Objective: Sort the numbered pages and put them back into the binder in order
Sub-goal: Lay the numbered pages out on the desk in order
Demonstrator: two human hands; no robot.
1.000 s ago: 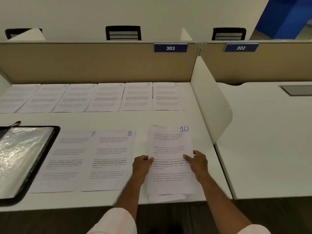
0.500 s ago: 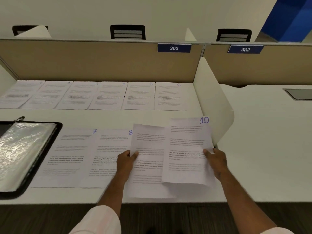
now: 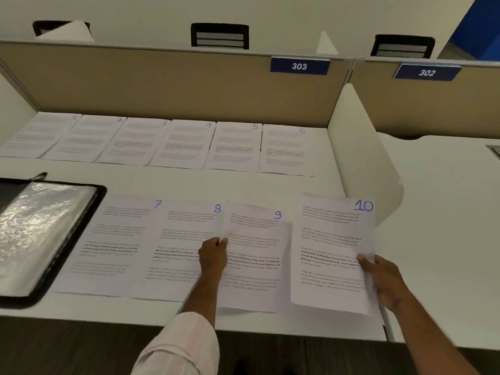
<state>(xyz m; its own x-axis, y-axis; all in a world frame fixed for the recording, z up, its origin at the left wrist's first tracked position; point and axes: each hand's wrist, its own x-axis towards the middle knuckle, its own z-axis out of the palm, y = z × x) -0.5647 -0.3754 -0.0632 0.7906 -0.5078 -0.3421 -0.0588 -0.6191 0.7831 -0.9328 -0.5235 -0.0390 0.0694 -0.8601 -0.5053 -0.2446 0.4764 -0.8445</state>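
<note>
Pages 1 to 6 (image 3: 189,143): laid face up in a back row along the partition (image 3: 162,85), edge to edge, numbers rising left to right (corner numbers all uncovered, most likely for checking the order at a glance). Front row on the desk (image 3: 189,182), same logic: page 7 (image 3: 113,244) just beside the binder (image 3: 40,234), then page 8 (image 3: 184,239), page 9 (image 3: 254,255) and page 10 (image 3: 332,253).

Left hand (image 3: 213,254): pinching the left edge of page 9, thumb on top, fingers curled, seemingly to bring it snug against page 8. Touching or slightly overlapping there, hard to tell.

Right hand (image 3: 384,280): gripping the right edge of page 10, thumb across the print. Sheet raised a little off the desk, with a shadow under its lower edge, close beside the white side divider (image 3: 362,158). Held apart from page 9 probably to give each sheet its own place at the end of the row.

Binder: open at the left of the desk, clear sleeves facing up, no loose page visibly in it. Sorting judged nearly done, refilling not yet begun. Next, probably: set 9 and 10 flat, then gather from 1 upward.
</note>
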